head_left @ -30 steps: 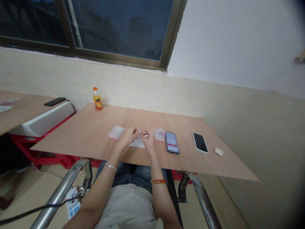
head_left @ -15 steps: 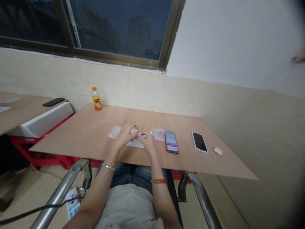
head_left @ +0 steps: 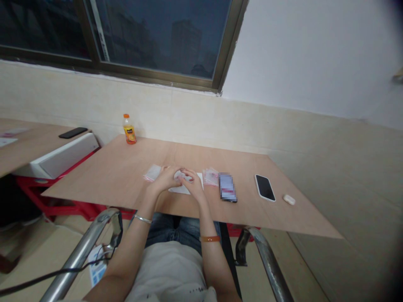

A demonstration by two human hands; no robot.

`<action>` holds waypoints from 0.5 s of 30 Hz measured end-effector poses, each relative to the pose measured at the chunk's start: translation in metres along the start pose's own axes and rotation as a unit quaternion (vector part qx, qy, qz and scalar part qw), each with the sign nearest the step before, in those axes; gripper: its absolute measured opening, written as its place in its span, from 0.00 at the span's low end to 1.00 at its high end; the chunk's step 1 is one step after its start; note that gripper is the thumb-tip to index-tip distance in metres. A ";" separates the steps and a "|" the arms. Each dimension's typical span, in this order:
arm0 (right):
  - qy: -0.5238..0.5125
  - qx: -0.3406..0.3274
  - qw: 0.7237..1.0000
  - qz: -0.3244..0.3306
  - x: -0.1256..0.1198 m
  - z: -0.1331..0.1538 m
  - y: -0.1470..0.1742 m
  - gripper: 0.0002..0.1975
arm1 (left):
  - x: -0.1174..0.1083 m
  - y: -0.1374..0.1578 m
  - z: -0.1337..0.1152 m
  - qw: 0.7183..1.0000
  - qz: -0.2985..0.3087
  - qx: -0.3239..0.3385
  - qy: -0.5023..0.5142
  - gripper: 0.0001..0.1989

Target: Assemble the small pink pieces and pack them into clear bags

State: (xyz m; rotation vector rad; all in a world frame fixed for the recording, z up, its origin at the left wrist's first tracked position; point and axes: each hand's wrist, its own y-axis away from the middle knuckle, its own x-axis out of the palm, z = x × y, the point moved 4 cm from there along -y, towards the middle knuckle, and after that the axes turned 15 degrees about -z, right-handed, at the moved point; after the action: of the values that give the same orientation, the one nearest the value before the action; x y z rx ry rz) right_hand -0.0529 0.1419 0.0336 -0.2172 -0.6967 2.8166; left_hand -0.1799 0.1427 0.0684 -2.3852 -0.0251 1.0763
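Observation:
Over a white sheet point(head_left: 179, 190) on the table, my left hand point(head_left: 166, 178) and my right hand point(head_left: 194, 183) meet at the fingertips. Fingers and thumbs of both hands are curled into a pinch. Whatever sits between them is too small to make out. Just left of my left hand lies a stack of small clear plastic bags point(head_left: 153, 173) with pinkish edges. More small plastic bags point(head_left: 210, 176), with some pink on them, lie right of my right hand.
A phone with a blurred screen point(head_left: 227, 187) lies beside the right-hand bags. Farther right are a white-edged phone point(head_left: 265, 187) and a small white case point(head_left: 289, 199). An orange drink bottle point(head_left: 129, 130) stands at the back left. Metal armrests point(head_left: 266, 260) flank me.
My fingertips have drawn closer together, and the left fingers have curled lower. The view has shifted slightly. The bags, phones and bottle stay in place on the table.

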 end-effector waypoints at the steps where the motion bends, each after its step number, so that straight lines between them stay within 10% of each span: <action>1: -0.007 0.002 1.000 0.001 0.001 0.000 0.000 0.12 | 0.000 0.000 0.002 1.000 -0.006 0.003 -0.001 0.20; 10: -0.014 0.055 0.992 -0.111 -0.002 -0.022 -0.002 0.15 | -0.007 0.000 0.021 0.995 -0.078 -0.061 -0.006 0.10; 15: 0.122 0.053 0.991 -0.021 0.012 -0.048 0.014 0.10 | -0.004 0.001 0.025 0.992 -0.087 -0.076 0.056 0.14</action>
State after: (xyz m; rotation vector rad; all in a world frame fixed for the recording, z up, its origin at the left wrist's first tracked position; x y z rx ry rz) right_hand -0.0580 0.1542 -0.0157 -0.5106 -0.4896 2.7145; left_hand -0.2005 0.1527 0.0566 -2.5221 -0.2795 0.8866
